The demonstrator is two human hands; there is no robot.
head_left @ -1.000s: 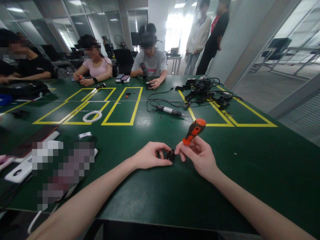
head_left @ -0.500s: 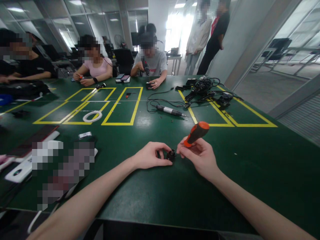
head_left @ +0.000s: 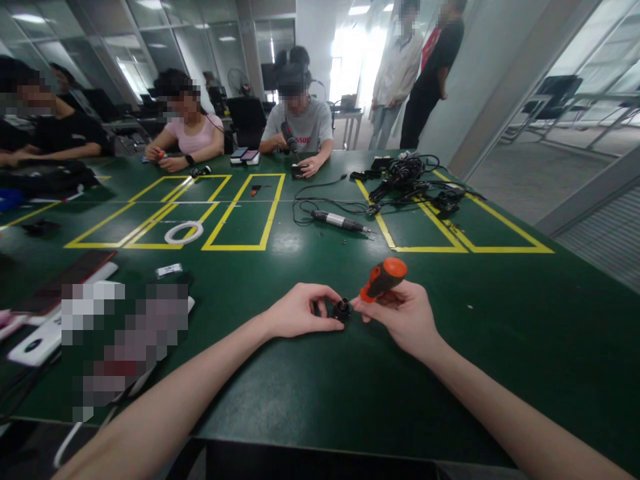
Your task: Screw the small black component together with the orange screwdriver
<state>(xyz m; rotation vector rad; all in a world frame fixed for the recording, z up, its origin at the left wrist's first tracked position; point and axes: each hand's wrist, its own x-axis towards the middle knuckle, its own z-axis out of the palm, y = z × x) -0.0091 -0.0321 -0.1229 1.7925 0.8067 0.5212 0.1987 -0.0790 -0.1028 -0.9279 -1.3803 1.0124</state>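
Two hands meet over a small black part (head_left: 343, 309) on the green table (head_left: 500, 320), a little back from the near edge, about mid-width. Part is tiny and dark, mostly covered by fingertips; looks like a round cap or socket, can't tell which.

Left hand (head_left: 299, 311): thumb and forefinger pinched on the part's left side, other fingers curled onto the table. Right hand (head_left: 407, 313): closed around a screwdriver (head_left: 383, 278), orange-and-black handle sticking up and tilted right. Its shaft and tip are hidden behind the right fingertips, which sit at the part's right edge; tip probably on the part, but contact isn't visible. Part sits between the two sets of fingertips, touching the left ones, right ones just beside.

Both forearms cut off at the bottom edge.

Behind the hands, mid-table: electric screwdriver (head_left: 339, 221) lying flat with its cord looping back. Far right corner area: tangle of black cables (head_left: 407, 177), items inside not separable. White ring (head_left: 184, 233) inside the yellow tape boxes on the left. Near left edge: blurred-out patch hides whatever lies there; white device (head_left: 35, 343) beside it partly cut off.

Three people seated along the far and left edges, two standing beyond the far edge.
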